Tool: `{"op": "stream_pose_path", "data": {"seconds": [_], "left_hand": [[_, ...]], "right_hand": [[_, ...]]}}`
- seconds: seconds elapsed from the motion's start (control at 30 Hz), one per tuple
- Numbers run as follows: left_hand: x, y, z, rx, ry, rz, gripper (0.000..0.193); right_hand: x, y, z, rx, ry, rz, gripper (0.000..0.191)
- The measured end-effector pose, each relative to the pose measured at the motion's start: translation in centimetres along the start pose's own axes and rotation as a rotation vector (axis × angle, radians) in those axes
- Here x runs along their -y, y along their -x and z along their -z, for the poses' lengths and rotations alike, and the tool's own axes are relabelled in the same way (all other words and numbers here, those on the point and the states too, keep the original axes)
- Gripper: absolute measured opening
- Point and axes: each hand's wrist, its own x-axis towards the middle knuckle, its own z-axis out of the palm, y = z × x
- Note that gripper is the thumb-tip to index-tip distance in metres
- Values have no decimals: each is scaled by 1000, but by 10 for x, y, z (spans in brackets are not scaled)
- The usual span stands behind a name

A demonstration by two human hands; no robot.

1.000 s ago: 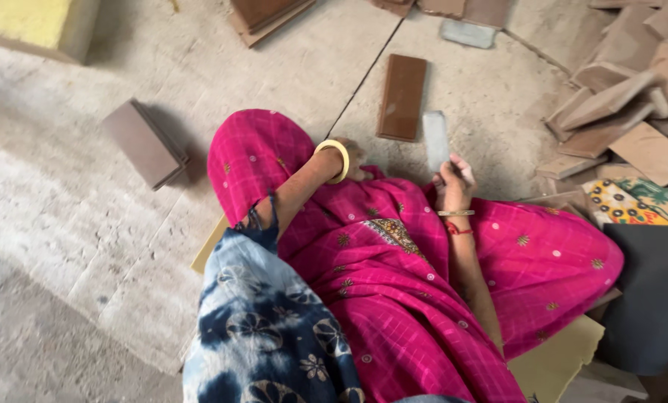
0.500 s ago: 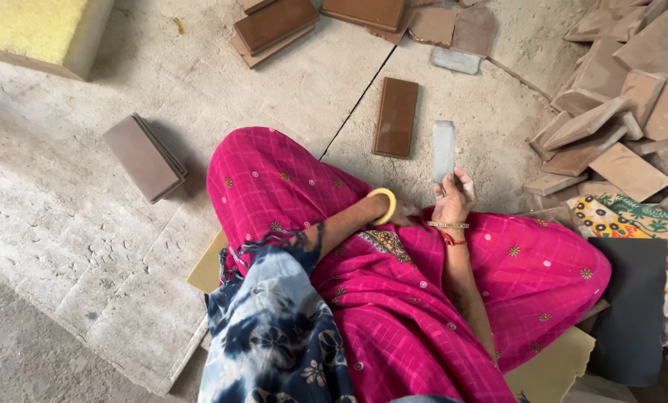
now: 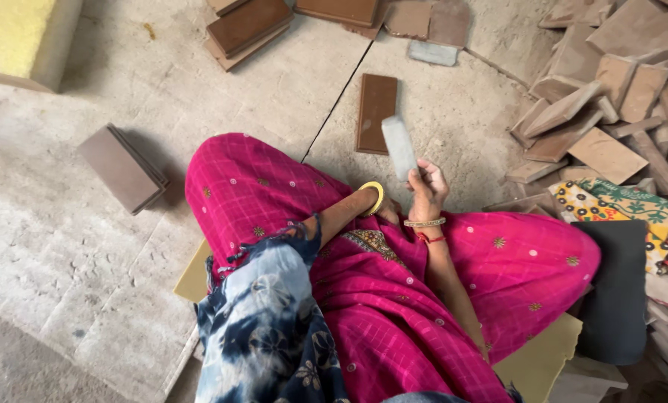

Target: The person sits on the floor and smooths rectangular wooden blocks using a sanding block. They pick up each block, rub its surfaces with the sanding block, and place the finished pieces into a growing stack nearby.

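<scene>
My right hand (image 3: 426,188) is raised over my lap and grips the lower end of a flat grey block (image 3: 399,146), which stands almost upright and leans a little left. My left hand (image 3: 388,209), with a yellow bangle (image 3: 375,198) at the wrist, rests low in my lap just left of the right hand. Its fingers are hidden by the pink cloth and the right hand. A dark brown rectangular tile (image 3: 376,113) lies flat on the concrete floor just beyond the block.
Stacked brown tiles (image 3: 122,168) sit to the left and more tiles (image 3: 249,25) lie at the top. A loose heap of tan tile pieces (image 3: 610,97) fills the right. A yellow foam block (image 3: 20,37) is at top left. A patterned cloth (image 3: 617,205) and a dark pad (image 3: 614,291) lie by my right knee.
My left hand has drawn in from beside my left knee to my lap, next to the right hand. The grey block stays held up and now tilts slightly left.
</scene>
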Motion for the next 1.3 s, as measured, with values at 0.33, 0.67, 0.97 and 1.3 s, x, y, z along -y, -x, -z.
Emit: {"op": "stream_pose_path", "data": {"seconds": [0.33, 0.67, 0.97, 1.3], "left_hand": [[-12, 11, -33, -163, 36, 25, 71], [22, -6, -59, -37, 100, -425, 68], [55, 20, 5, -30, 147, -477, 49], [143, 18, 89, -925, 696, 187, 80]], "right_hand": [[-16, -19, 13, -126, -145, -261, 45], [-24, -24, 14, -70, -104, -365, 40], [-24, -33, 7, -24, 411, 5, 40], [-15, -68, -62, 125, 862, 290, 36]]}}
